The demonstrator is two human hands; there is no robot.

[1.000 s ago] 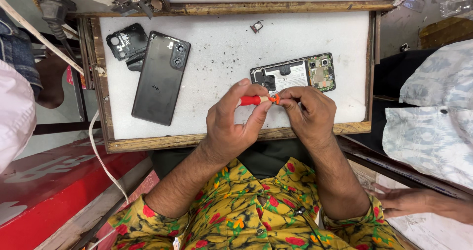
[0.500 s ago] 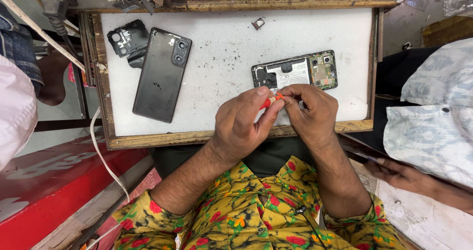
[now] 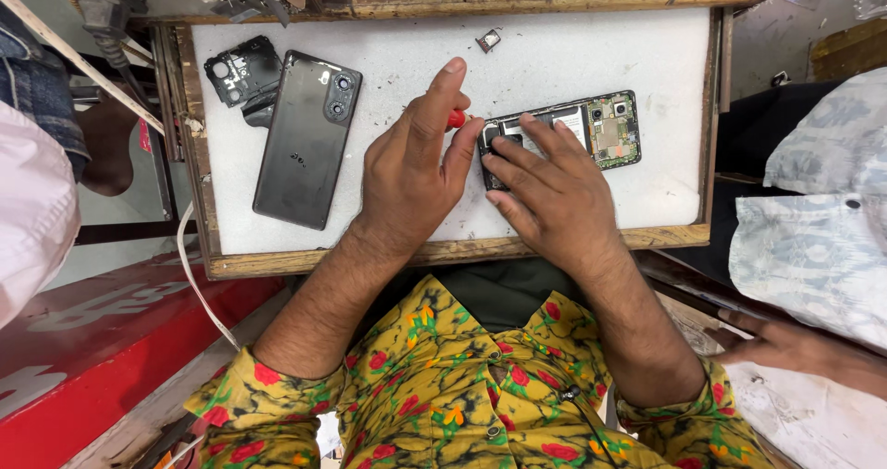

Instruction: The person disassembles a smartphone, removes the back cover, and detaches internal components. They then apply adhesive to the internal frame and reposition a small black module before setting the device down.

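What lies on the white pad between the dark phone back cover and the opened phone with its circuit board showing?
In the head view, the left hand fills that stretch, holding a red tool by the opened phone; the back cover lies further left.

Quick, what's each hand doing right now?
Left hand: closed on a red-handled tool.
Right hand: open, fingers pressing the opened phone.

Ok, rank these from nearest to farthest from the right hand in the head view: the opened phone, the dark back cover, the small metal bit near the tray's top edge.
1. Opened phone: under the right hand, whose fingers rest on its left end.
2. Small metal bit: above the hand, near the tray's top edge.
3. Dark back cover: far left on the white pad, beyond the left hand.
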